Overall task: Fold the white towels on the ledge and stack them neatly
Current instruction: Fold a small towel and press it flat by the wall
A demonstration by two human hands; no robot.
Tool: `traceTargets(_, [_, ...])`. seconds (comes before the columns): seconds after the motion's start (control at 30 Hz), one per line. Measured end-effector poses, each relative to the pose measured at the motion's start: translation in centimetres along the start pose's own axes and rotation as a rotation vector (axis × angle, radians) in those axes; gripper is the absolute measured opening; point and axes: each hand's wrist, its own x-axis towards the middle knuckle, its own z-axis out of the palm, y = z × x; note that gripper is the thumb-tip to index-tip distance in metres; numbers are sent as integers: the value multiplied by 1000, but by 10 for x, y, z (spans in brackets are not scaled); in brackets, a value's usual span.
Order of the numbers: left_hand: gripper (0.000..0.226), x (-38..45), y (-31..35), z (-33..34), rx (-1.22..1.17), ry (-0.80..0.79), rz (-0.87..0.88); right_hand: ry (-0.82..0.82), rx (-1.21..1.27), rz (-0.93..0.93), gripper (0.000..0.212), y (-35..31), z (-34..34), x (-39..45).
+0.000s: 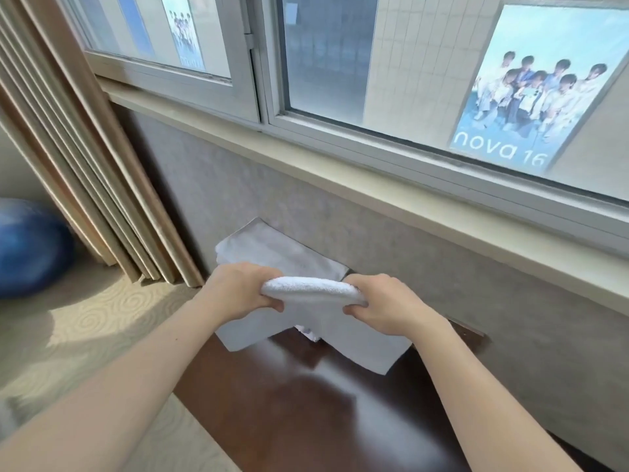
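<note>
1. Both forearms reach in; left hand [243,290] and right hand [384,306] each pinch an end of the folded white towel [311,294] above the dark tabletop [306,403].
2. Hanging flaps look uneven; lowering them crooked could skew the fold.
3. Folded towel [272,248] behind by the wall: a careless landing may nudge it askew.

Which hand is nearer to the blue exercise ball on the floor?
Left. The left hand grips the held towel on the side toward the blue ball; the right hand grips the towel's other end, farther from the ball.

Fluffy white terry-cloth towel [311,290] (soft, matt) above glossy dark-wood ledge [306,403].
</note>
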Motion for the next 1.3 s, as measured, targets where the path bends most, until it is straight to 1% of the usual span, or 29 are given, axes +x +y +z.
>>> traceTargets(0.17, [28, 52, -42, -26, 8, -31, 1, 9, -13, 14, 13, -23, -29, 53])
traceTargets(0.23, [22, 72, -59, -34, -36, -49, 22, 10, -36, 32, 11, -31, -36, 72])
traceTargets(0.33, [22, 109, -93, -43, -81, -69, 81, 20, -61, 98, 13, -41, -42, 97])
traceTargets(0.4, [32, 136, -115, -46, -77, -51, 141, 34, -52, 161, 14, -47, -45, 113])
traceTargets(0.43, [33, 150, -126, -47, -71, -47, 178, 43, -45, 194, 13, -50, -45, 121])
traceTargets(0.5, [27, 178, -144, -50, -70, -51, 271, 59, -13, 273, 13, -57, -44, 136])
traceTargets(0.53, [24, 192, -153, -52, -62, -60, 327, 62, 5, 310, 18, -60, -43, 143])
traceTargets(0.63, [41, 230, -176, -57, 14, -86, 436, 80, -20, 396, 42, -70, -40, 164])
traceTargets(0.67, [42, 240, -180, -59, 42, -61, 475, 113, -62, 421, 45, -73, -38, 170])
traceTargets(0.7, [41, 246, -183, -62, 62, 4, 532, 160, -122, 441, 45, -76, -34, 174])
traceTargets(0.73, [39, 250, -186, -64, 65, 134, 628, 239, -188, 456, 45, -79, -28, 178])
traceTargets(0.8, [32, 254, -195, -61, 67, 421, 801, 487, -327, 437, 50, -86, -10, 183])
traceTargets(0.83, [28, 251, -201, -54, 44, 523, 845, 588, -393, 407, 54, -87, 4, 183])
traceTargets(0.87, [24, 248, -210, -41, 32, 573, 876, 657, -448, 387, 59, -86, 21, 183])
traceTargets(0.9, [26, 244, -221, -24, 43, 572, 887, 698, -477, 371, 63, -86, 43, 185])
traceTargets(0.93, [33, 240, -230, -3, 61, 540, 899, 695, -482, 363, 67, -85, 66, 187])
traceTargets(1.0, [56, 228, -248, 42, 94, 398, 900, 590, -440, 371, 76, -86, 109, 189])
traceTargets(1.03, [62, 220, -254, 61, 93, 314, 891, 522, -403, 384, 81, -87, 130, 188])
traceTargets(1.1, [67, 205, -262, 89, 39, 201, 854, 433, -323, 416, 86, -88, 160, 183])
traceTargets(1.2, [73, 192, -264, 107, -64, 132, 738, 369, -225, 496, 94, -93, 179, 177])
traceTargets(1.3, [79, 191, -264, 111, -80, 107, 693, 338, -194, 598, 107, -87, 181, 176])
